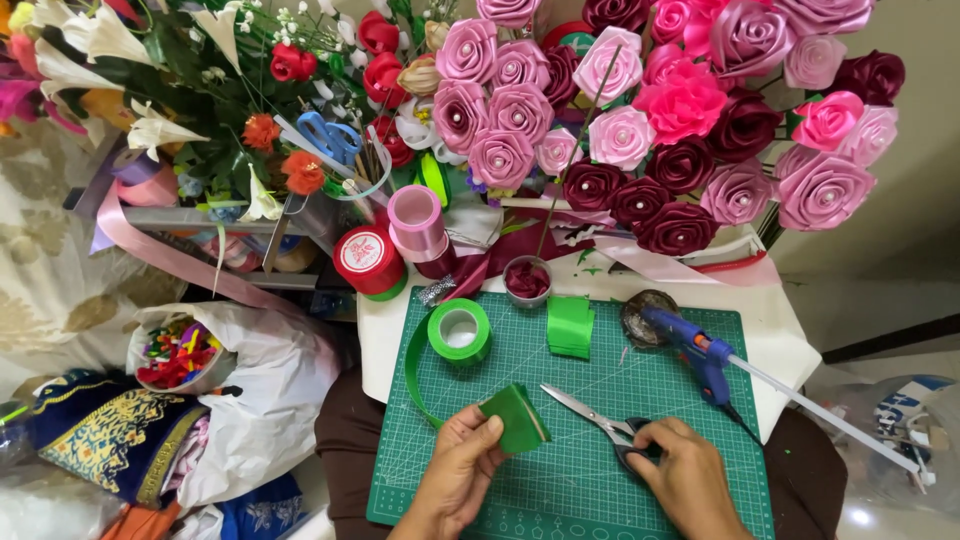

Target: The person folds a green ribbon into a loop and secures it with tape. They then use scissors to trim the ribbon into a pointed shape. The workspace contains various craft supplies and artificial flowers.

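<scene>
My left hand [458, 468] pinches a folded piece of green ribbon [517, 417] just above the green cutting mat [560, 490]. A strip of ribbon runs from it up to the green ribbon roll [459, 331] at the mat's upper left. My right hand [688, 475] rests on the black handles of the scissors [598, 417], which lie flat on the mat with blades pointing toward the ribbon piece. A stack of cut green ribbon squares [570, 326] sits near the mat's top middle.
A blue glue gun [700, 350] lies at the mat's upper right, beside a small round dish [645, 317]. Red [368, 260] and pink [416, 222] ribbon rolls and a small cup [527, 281] stand behind the mat. Ribbon roses [650, 120] fill the back. A white bag [260, 390] sits left.
</scene>
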